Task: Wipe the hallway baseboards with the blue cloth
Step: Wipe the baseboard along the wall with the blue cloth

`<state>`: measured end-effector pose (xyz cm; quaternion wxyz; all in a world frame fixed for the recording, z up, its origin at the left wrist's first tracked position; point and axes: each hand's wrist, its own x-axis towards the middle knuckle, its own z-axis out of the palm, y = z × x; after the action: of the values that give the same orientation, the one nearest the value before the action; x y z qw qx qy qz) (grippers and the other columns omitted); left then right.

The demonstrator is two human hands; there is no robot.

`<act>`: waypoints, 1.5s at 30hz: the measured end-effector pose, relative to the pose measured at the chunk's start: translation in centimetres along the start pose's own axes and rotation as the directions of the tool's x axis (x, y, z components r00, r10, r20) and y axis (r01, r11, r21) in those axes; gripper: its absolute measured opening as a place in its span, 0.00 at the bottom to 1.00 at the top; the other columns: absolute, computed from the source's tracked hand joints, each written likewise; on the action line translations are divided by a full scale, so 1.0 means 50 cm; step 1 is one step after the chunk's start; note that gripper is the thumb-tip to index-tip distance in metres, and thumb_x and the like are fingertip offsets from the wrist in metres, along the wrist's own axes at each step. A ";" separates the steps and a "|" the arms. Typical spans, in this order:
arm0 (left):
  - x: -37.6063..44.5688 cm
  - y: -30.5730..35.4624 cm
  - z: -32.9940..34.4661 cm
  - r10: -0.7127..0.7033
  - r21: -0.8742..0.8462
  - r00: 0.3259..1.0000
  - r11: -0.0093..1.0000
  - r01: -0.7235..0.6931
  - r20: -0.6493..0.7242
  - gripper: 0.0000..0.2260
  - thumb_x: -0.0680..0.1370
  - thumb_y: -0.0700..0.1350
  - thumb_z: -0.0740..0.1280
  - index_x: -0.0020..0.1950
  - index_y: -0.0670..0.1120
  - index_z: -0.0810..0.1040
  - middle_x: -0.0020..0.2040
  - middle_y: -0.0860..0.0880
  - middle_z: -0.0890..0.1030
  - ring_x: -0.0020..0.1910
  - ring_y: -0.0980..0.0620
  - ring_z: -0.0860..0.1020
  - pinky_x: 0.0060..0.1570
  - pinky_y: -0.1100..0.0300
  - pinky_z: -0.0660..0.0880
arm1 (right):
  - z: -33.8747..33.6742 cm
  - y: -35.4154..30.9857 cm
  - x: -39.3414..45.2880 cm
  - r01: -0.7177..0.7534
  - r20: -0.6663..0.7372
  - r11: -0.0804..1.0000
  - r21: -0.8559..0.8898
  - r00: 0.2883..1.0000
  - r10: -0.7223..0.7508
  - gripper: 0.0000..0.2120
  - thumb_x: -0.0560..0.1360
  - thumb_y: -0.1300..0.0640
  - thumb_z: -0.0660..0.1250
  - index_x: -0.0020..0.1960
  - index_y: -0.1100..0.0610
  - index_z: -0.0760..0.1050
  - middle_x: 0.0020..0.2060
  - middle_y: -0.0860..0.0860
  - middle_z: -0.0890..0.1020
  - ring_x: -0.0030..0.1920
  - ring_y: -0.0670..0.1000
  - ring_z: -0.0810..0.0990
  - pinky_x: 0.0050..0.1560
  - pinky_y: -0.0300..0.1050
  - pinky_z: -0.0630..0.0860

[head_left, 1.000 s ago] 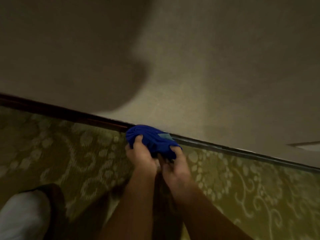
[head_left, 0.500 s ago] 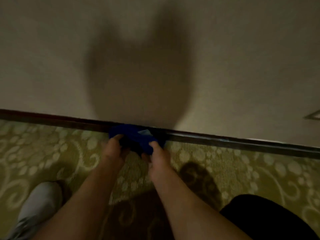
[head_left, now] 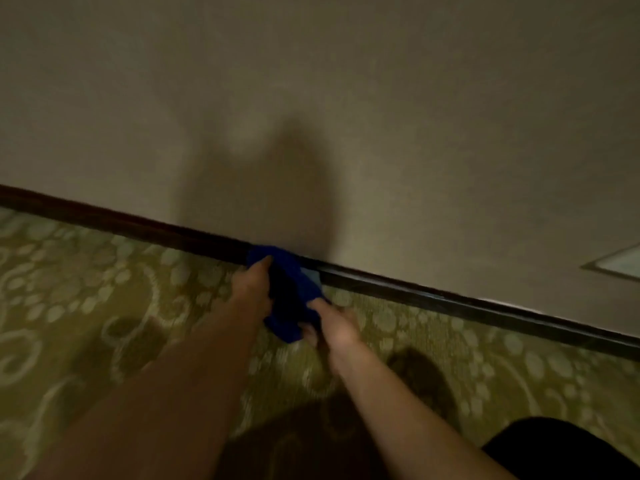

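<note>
The blue cloth (head_left: 294,292) is bunched up and held between both hands at the foot of the wall. Its far end touches the dark baseboard (head_left: 450,303), which runs slantwise from the left edge down to the right edge. My left hand (head_left: 251,291) grips the cloth's left side with fingers on top. My right hand (head_left: 332,323) holds the near right end, lower and closer to me. A pale tag shows on the cloth beside the baseboard.
A plain beige wall (head_left: 381,116) fills the upper half, with my shadow on it. Green patterned carpet (head_left: 86,296) covers the floor. A dark trouser leg (head_left: 568,452) shows at the bottom right. A pale plate (head_left: 620,263) sits low on the wall at far right.
The view has tilted and swung, so the baseboard now slopes more steeply. The white shoe at the lower left has left the view. The cloth now hangs lower between my hands, off the baseboard's near side.
</note>
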<state>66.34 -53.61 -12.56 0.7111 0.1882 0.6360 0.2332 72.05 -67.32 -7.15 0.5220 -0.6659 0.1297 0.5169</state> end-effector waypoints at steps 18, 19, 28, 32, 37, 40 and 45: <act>0.032 -0.056 0.037 0.270 -0.005 0.951 0.962 -0.274 -0.150 0.25 0.75 0.49 0.67 0.71 0.46 0.69 0.65 0.44 0.78 0.60 0.44 0.78 0.65 0.45 0.73 | 0.030 -0.023 0.073 0.035 -0.173 0.984 0.174 0.985 -0.004 0.06 0.73 0.61 0.68 0.49 0.56 0.74 0.52 0.57 0.80 0.52 0.55 0.80 0.36 0.41 0.77; 0.028 -0.074 0.045 0.269 0.020 0.957 0.963 -0.269 -0.107 0.27 0.71 0.52 0.68 0.69 0.47 0.71 0.63 0.43 0.79 0.59 0.43 0.79 0.63 0.44 0.75 | 0.015 -0.016 0.076 0.035 -0.213 0.970 0.239 0.977 0.017 0.09 0.73 0.60 0.68 0.52 0.57 0.75 0.54 0.58 0.81 0.53 0.55 0.80 0.35 0.41 0.76; 0.045 -0.020 0.022 0.224 -0.083 0.929 0.963 -0.258 -0.294 0.20 0.79 0.44 0.66 0.70 0.41 0.70 0.64 0.44 0.77 0.60 0.45 0.78 0.64 0.49 0.74 | 0.089 -0.010 0.060 0.129 -0.136 0.980 0.149 0.985 -0.109 0.06 0.75 0.62 0.69 0.45 0.56 0.72 0.45 0.55 0.80 0.44 0.50 0.80 0.43 0.42 0.79; 0.015 -0.056 0.052 0.342 0.146 0.922 0.936 -0.319 -0.181 0.20 0.79 0.42 0.65 0.70 0.40 0.69 0.65 0.40 0.77 0.62 0.42 0.77 0.65 0.49 0.73 | 0.030 -0.007 0.062 0.092 -0.215 0.967 0.236 0.976 -0.040 0.10 0.75 0.61 0.69 0.54 0.57 0.74 0.54 0.57 0.81 0.53 0.55 0.82 0.46 0.44 0.81; -0.051 -0.141 0.128 0.145 0.377 0.983 0.909 -0.176 0.111 0.17 0.74 0.48 0.70 0.60 0.43 0.75 0.56 0.42 0.81 0.54 0.40 0.80 0.57 0.46 0.78 | -0.043 -0.031 0.078 0.214 -0.579 0.907 0.363 0.814 0.039 0.07 0.74 0.59 0.67 0.51 0.58 0.73 0.47 0.52 0.78 0.47 0.53 0.78 0.49 0.49 0.78; -0.016 -0.123 0.099 0.145 0.110 0.986 0.985 -0.136 -0.078 0.24 0.65 0.54 0.70 0.57 0.43 0.76 0.53 0.39 0.83 0.51 0.38 0.83 0.52 0.40 0.80 | 0.012 -0.024 0.076 0.234 -0.513 0.954 0.188 0.852 -0.108 0.05 0.74 0.59 0.69 0.43 0.55 0.73 0.40 0.51 0.79 0.41 0.50 0.79 0.46 0.48 0.78; 0.024 -0.067 0.043 0.222 -0.055 0.960 0.971 -0.235 -0.172 0.17 0.77 0.43 0.68 0.64 0.42 0.72 0.61 0.42 0.80 0.56 0.43 0.80 0.59 0.45 0.78 | 0.069 -0.030 0.087 0.137 -0.257 0.980 0.142 0.962 -0.098 0.05 0.74 0.61 0.70 0.46 0.56 0.74 0.46 0.55 0.82 0.42 0.50 0.80 0.37 0.41 0.77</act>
<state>68.87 -55.63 -15.16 0.6309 0.2138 0.6575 0.3521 73.11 -62.20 -9.62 0.5827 -0.6885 0.1947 0.3855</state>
